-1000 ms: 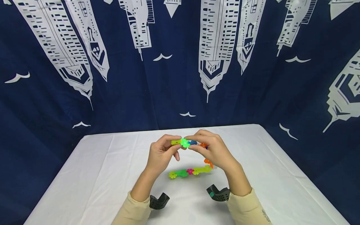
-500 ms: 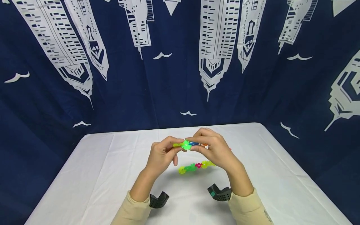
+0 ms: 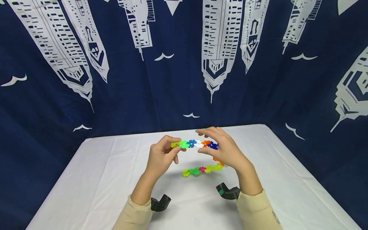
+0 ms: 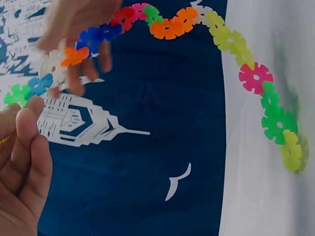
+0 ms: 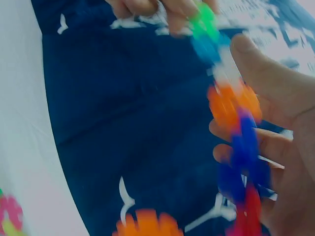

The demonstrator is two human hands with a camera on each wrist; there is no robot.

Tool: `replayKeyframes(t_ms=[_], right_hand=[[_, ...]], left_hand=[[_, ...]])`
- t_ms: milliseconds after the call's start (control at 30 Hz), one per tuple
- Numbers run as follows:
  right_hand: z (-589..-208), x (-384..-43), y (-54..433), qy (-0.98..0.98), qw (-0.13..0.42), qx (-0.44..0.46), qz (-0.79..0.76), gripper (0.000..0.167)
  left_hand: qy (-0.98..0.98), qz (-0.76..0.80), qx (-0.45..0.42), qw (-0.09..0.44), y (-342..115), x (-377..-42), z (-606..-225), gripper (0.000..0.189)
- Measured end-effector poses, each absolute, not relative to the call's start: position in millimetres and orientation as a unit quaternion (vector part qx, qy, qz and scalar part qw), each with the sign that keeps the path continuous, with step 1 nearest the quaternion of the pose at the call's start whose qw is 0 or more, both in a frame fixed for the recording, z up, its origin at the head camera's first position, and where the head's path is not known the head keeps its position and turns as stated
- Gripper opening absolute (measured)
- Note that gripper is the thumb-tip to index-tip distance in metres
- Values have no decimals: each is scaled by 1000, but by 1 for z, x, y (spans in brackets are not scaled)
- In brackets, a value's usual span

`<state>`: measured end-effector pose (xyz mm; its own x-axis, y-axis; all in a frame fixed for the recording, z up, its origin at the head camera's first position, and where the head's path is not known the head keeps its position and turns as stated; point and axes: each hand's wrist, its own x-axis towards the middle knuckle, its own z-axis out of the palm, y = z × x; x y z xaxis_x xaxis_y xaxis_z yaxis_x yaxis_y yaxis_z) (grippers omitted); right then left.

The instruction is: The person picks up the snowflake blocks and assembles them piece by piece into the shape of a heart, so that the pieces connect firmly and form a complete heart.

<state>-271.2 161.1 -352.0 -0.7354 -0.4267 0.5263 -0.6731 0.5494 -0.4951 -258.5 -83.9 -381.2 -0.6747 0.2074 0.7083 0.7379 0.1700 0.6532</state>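
A long chain of interlocking plastic flower discs (image 3: 191,143) in many colours runs between and below the hands. My left hand (image 3: 160,158) pinches its yellow end between thumb and fingertips, beside a light green disc (image 4: 17,95). My right hand (image 3: 228,149) is beside the chain, thumb and fingers spread apart around the stretch with the white disc (image 4: 53,68) and orange disc (image 5: 234,105). From there the chain curves down behind the right hand in the head view. Its other end, a yellow disc (image 3: 186,173), hangs low near the table, past green and pink discs.
A white cloth covers the table (image 3: 115,179). Behind it hangs a dark blue curtain (image 3: 161,105) printed with white buildings and birds. Black wrist mounts (image 3: 161,203) sit at both sleeve cuffs.
The right hand has let go of the chain near the green disc and moved right with fingers spread, uncovering blue, white and orange discs. The left hand shifts slightly left, still pinching the end.
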Motion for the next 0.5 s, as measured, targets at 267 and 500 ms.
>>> replayKeyframes(t_ms=[267,500], right_hand=[[-391,-309,205,-830,6,233,507,79],[-438,-321,205,-792,-151,166,568,81]], left_hand=[[-720,-622,-220,216,-95,-267,-382,25],[-700,-662,-170,207,-102,-279,-387,25]])
